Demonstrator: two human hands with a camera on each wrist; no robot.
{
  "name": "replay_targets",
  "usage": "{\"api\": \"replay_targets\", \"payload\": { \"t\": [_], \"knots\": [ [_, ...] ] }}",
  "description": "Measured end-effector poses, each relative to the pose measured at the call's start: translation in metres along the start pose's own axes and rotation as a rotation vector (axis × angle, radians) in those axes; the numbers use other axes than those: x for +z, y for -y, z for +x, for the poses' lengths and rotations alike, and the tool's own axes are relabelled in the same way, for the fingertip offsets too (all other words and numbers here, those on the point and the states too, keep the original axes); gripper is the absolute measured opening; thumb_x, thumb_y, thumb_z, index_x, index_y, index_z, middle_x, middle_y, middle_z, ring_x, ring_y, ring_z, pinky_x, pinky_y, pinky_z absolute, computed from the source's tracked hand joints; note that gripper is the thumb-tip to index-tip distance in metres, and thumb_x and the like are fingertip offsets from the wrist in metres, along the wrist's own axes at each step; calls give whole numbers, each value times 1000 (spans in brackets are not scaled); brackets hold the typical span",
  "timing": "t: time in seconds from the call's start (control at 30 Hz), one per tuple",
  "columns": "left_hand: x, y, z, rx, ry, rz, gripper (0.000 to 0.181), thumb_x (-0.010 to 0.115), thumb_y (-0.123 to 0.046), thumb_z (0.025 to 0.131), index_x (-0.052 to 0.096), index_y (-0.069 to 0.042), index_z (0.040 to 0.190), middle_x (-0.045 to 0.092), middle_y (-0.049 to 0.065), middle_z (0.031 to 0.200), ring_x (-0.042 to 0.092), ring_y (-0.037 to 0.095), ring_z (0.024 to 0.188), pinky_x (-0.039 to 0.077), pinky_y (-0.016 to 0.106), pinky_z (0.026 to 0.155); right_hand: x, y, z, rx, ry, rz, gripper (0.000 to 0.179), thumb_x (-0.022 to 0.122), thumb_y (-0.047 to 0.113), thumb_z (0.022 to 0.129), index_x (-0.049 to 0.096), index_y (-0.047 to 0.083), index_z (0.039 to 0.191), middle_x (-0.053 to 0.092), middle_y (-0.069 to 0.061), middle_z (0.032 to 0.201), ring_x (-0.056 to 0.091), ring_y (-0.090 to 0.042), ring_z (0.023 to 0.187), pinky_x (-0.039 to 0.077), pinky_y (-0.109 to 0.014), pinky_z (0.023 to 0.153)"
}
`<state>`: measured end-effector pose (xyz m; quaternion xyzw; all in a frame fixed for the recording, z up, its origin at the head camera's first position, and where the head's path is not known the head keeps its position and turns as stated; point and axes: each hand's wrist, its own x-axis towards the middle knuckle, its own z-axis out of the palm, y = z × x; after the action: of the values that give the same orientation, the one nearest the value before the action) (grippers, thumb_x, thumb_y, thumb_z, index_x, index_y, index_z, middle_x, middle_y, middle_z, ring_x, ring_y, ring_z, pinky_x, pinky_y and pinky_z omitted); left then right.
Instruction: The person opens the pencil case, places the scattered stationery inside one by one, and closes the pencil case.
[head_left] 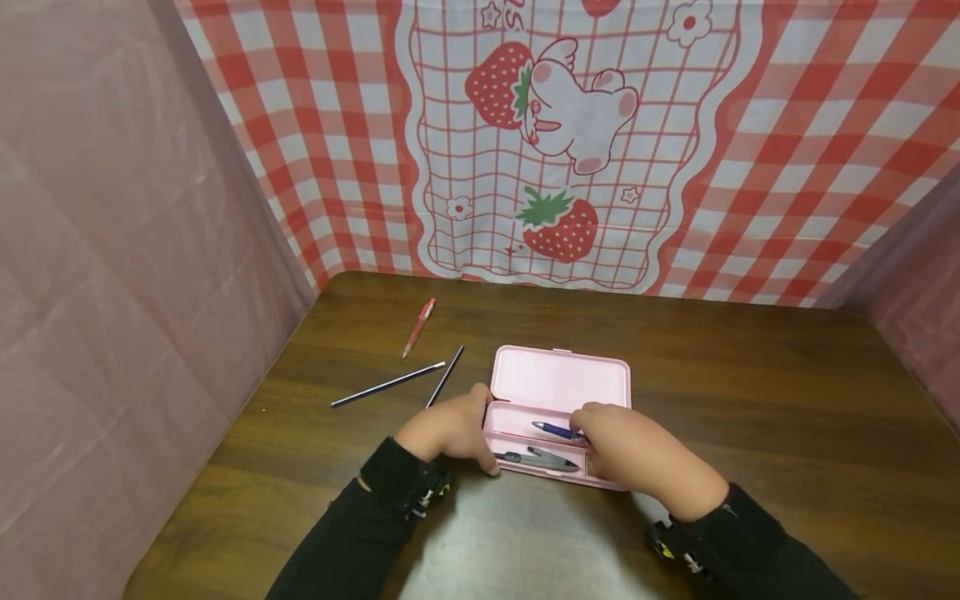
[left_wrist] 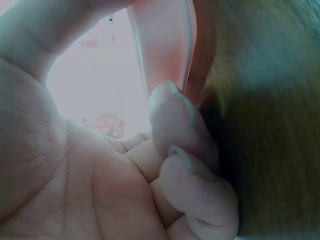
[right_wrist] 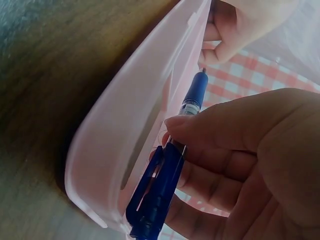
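Blue pen (right_wrist: 173, 152): over the pink case (head_left: 562, 379), twelve-o'clock compartment
Pen feel: likely light, stiff, slick; take mid-barrel
Right hand (head_left: 626, 450): my fingers pinch the barrel
Left hand (head_left: 453, 425): my fingers grip the case's nine-o'clock end
Table (head_left: 750, 392): brown wood grain
Room: checked cloth (head_left: 345, 108) at twelve, pink drape (head_left: 135, 250) at nine

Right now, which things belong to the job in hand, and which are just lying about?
In the job:
- case, held by the left hand
- blue pen, pinched by the right hand
- compass, lying in the case

Apparently just lying about, untouched:
- red pen
- white-ended pencil
- other pencil
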<state>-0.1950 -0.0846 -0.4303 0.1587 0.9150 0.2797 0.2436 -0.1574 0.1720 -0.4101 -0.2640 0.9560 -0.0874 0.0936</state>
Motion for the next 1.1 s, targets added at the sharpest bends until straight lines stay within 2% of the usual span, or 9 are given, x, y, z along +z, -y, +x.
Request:
{"api": "replay_targets", "payload": {
  "t": [0.2,0.4,0.57,0.73,0.97,1.1],
  "knots": [
    [1,0,0,1,2,-6,91,101,-27,58,45,-6,127,61,9,107,58,22,93,48,42,90,1,3,3,-1,20,4,26,78,7,86,72,5,110,69,-5,99,62,-19,85,55,-47,91],
    [2,3,1,5,-2,-6,90,100,-26,58,46,-7,127,61,7,105,58,22,92,48,41,89,3,3,8,-20,32,-19,26,78,8,87,72,5,112,69,-4,98,63,-19,86,55,-47,91],
    [2,2,1,13,-10,-4,90,101,-26,58,46,-7,126,61,7,104,59,21,91,48,40,88,5,1,13,-9,50,-32,33,85,11,81,74,8,113,64,-1,93,58,-17,81,56,-45,87],
    [3,3,2,15,-11,-9,90,101,-26,58,46,-7,127,61,7,105,59,21,92,48,41,88,7,-1,16,-13,30,-47,37,88,11,77,74,10,112,63,1,92,56,-17,81,55,-44,88],
    [2,2,1,15,-14,-8,90,101,-26,58,46,-6,126,61,7,104,59,22,91,48,41,88,8,1,18,-23,3,-46,37,85,9,80,73,9,114,69,-3,102,61,-19,89,53,-47,95],
    [2,1,0,11,-15,-3,90,101,-26,57,46,-6,126,61,7,103,59,21,91,48,41,87,9,1,20,-17,16,-43,36,87,9,79,74,12,112,67,2,97,58,-17,84,54,-44,91]
  ]
}}
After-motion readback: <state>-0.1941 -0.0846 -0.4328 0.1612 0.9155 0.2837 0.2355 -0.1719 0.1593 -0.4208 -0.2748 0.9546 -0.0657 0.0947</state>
